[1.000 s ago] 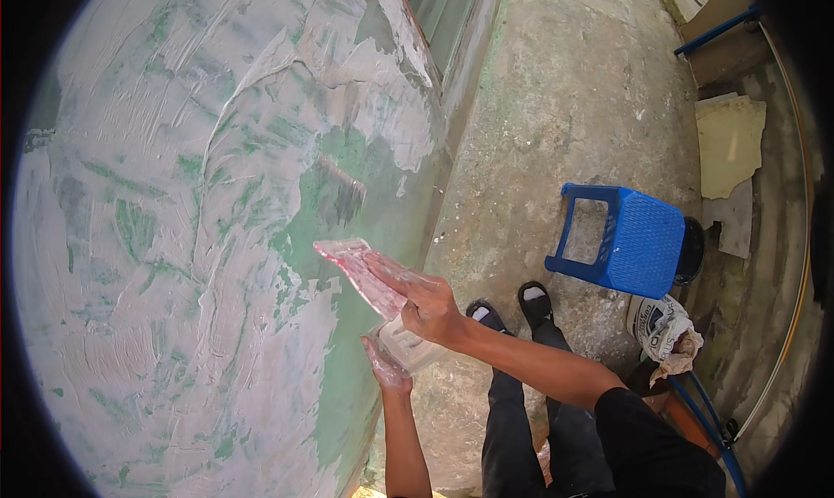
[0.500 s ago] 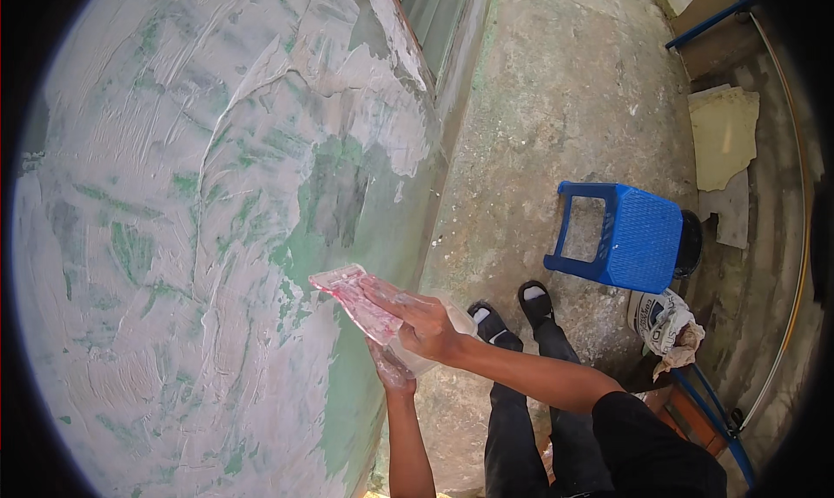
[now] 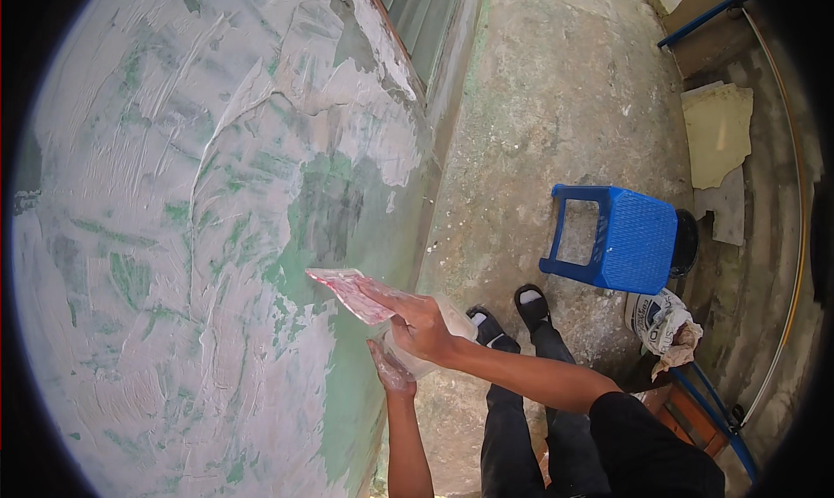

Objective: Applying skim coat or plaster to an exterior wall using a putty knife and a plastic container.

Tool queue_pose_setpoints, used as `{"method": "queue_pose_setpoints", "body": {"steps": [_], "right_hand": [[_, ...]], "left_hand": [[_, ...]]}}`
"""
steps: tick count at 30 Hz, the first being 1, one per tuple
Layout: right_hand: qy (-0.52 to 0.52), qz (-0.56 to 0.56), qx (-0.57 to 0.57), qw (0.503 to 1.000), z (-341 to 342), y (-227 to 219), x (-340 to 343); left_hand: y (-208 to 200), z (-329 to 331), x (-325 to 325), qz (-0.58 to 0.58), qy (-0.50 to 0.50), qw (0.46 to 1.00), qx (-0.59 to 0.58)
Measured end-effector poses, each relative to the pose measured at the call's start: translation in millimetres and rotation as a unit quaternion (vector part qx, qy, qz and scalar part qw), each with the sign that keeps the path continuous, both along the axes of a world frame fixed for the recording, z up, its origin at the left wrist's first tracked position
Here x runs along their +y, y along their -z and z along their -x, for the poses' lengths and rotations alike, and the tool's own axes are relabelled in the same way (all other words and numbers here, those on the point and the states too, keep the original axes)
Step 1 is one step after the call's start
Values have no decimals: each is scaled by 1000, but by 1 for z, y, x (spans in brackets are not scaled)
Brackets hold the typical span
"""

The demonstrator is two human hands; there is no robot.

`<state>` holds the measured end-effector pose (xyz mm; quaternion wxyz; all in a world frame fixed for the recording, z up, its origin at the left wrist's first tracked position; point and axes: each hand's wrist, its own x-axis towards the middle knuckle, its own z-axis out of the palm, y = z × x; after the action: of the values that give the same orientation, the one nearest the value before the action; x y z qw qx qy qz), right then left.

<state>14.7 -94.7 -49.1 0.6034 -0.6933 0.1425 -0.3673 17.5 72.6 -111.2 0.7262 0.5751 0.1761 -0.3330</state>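
Note:
My right hand (image 3: 424, 329) is closed on a flat scraper (image 3: 352, 293), translucent with a reddish smear and white paste on it. Its far edge is close to the wall (image 3: 252, 342), where whitish filler is spread unevenly over green paint; whether it touches cannot be told. Under the right hand is a translucent whitish tub (image 3: 458, 318), mostly covered by that hand. My left hand (image 3: 391, 372), smeared with white paste, supports the tub from the wall side, its fingers partly hidden.
A blue plastic stool (image 3: 638, 242) lies tipped on the concrete floor (image 3: 556, 107), with a black bucket (image 3: 685, 242) behind it. Beside them is an open white sack (image 3: 665, 329). My feet in dark sandals (image 3: 532, 304) stand near the wall base. Blue metal legs (image 3: 725, 433) are at lower right.
The scraper has tilted, so its face now looks narrower. My right hand has shifted slightly left, still over the tub. The whole view has moved a little.

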Motion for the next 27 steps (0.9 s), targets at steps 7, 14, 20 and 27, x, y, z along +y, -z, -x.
{"method": "queue_pose_setpoints", "body": {"steps": [7,14,20,27], "right_hand": [[192,-188,-33,963,-36,10,-124],[202,-119,22,972,-86,30,-195],[168,10,-14,986,-75,21,-108],[94,5,-10,995,-45,30,-122]], "left_hand": [[-2,-13,-6,20,-4,997,79],[-5,-11,-20,44,-36,995,86],[-7,-6,-25,-7,-22,996,85],[-2,1,-33,-10,-22,997,76]]}}
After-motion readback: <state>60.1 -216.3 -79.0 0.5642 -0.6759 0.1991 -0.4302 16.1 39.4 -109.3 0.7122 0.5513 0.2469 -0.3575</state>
